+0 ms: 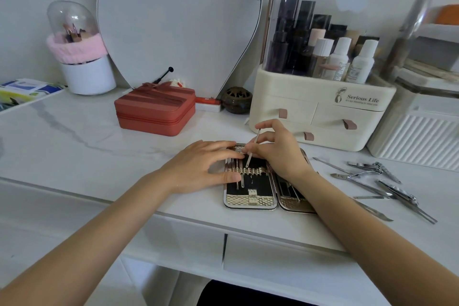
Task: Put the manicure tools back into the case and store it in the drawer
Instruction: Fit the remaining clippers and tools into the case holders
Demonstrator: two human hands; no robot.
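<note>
Metal pick (pixel 252 150) pinched in right hand (pixel 278 151) over the open case (pixel 250 200), left hand (pixel 206 166) resting flat on it.

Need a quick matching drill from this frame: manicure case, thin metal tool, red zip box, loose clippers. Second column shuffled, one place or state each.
Things:
1. manicure case
2. thin metal tool
3. red zip box
4. loose clippers

States:
A. pinched in the right hand
B. zipped shut, in front of the mirror
C. lying open under both hands, left hand resting on it
D. on the tabletop, right of the case

Pairs: 1-C, 2-A, 3-B, 4-D
</note>
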